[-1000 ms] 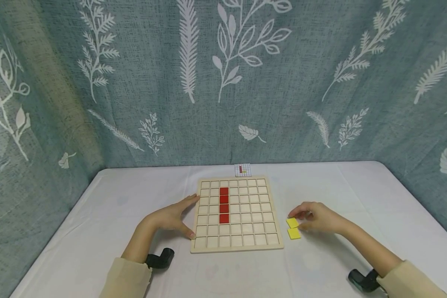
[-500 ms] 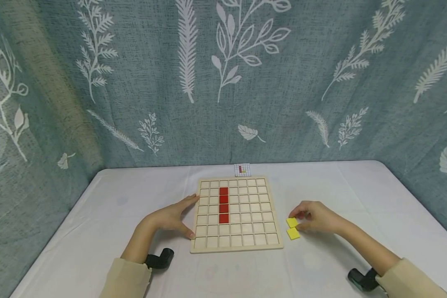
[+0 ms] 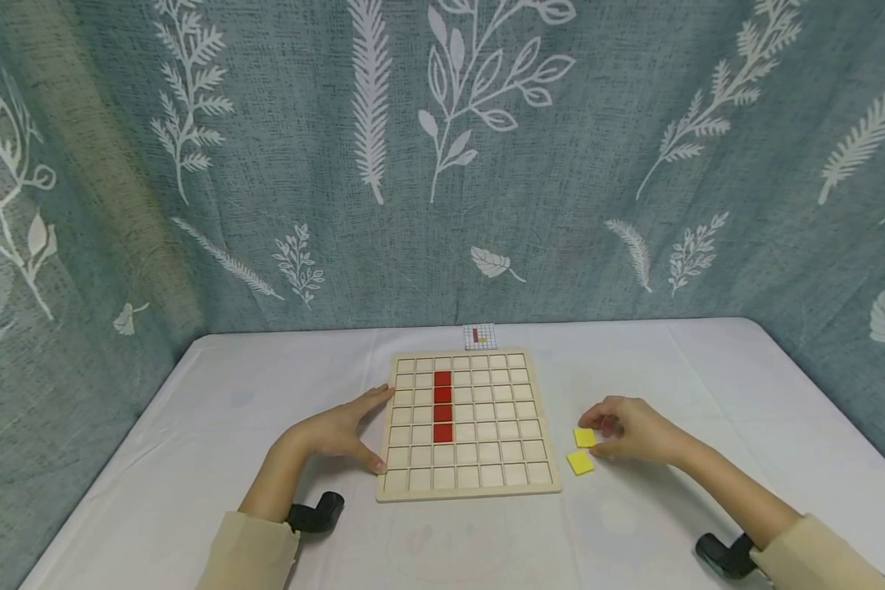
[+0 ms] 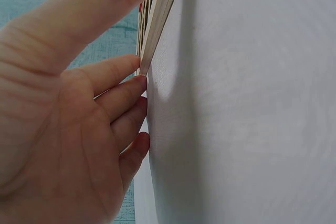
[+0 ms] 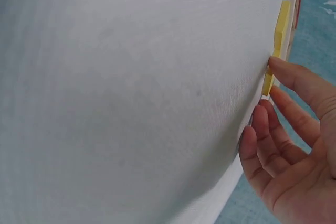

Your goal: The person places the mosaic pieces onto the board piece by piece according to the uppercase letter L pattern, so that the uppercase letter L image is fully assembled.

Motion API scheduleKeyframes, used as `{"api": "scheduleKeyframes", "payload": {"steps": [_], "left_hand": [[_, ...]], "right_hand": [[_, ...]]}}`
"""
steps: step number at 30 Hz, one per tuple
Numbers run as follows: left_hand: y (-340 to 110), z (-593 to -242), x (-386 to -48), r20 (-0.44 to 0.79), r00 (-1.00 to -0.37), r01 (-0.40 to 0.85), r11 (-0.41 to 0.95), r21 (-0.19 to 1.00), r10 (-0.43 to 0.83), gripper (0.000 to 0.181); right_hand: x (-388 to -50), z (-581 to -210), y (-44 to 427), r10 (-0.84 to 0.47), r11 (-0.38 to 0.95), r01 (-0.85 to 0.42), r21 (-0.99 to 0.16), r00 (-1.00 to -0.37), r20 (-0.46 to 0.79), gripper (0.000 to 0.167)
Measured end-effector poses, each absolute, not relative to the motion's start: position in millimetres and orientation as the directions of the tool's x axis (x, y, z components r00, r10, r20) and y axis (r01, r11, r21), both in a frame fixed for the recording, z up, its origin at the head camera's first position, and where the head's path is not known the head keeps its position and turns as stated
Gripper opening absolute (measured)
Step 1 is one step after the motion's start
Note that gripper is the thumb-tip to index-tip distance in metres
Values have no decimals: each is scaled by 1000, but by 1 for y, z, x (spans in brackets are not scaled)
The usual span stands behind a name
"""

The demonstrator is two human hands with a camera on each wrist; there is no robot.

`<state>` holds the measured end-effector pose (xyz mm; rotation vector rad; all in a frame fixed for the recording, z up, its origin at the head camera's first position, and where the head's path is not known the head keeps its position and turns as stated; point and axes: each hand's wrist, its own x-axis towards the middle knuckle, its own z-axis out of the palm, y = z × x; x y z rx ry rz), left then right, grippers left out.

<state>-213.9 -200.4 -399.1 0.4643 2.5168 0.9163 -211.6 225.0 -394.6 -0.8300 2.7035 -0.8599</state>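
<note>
A wooden grid board (image 3: 469,494) lies on the white table, with a column of several red squares (image 3: 443,413) set in its cells. At its left edge rests my left hand (image 3: 332,430), thumb and fingers spread and touching the rim; the left wrist view shows the fingertips against the board's side (image 4: 157,24). Right of the board, my right hand (image 3: 634,430) pinches a yellow square tile (image 3: 584,437) between thumb and index finger, low at the table. A second yellow tile (image 3: 580,463) lies just nearer to me, and in the right wrist view the two tiles appear close together.
A small printed pattern card (image 3: 480,337) lies behind the board, near the table's far edge. The white cloth (image 3: 664,360) stretches around the board. A blue-green curtain (image 3: 413,246) with white leaf prints hangs behind. Black wrist mounts (image 3: 317,514) sit on both forearms.
My right hand has shifted slightly to the right, and the farther yellow tile has moved with it, away from the board. My left hand and the board have stayed in place.
</note>
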Motion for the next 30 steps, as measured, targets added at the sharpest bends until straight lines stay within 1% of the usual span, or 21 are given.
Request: {"api": "scheduleKeyframes", "payload": {"steps": [12, 19, 30], "left_hand": [[-201, -400, -215, -275, -855, 159, 728, 667, 439, 111], [-201, -399, -215, -268, -856, 167, 727, 666, 442, 111], [-200, -395, -212, -276, -852, 155, 719, 677, 444, 111]], "right_hand": [[-214, -397, 224, -579, 674, -484, -559, -815, 8, 28], [-214, -397, 221, -567, 684, -483, -547, -823, 19, 26], [-215, -397, 219, -573, 701, -510, -500, -819, 31, 23]]}}
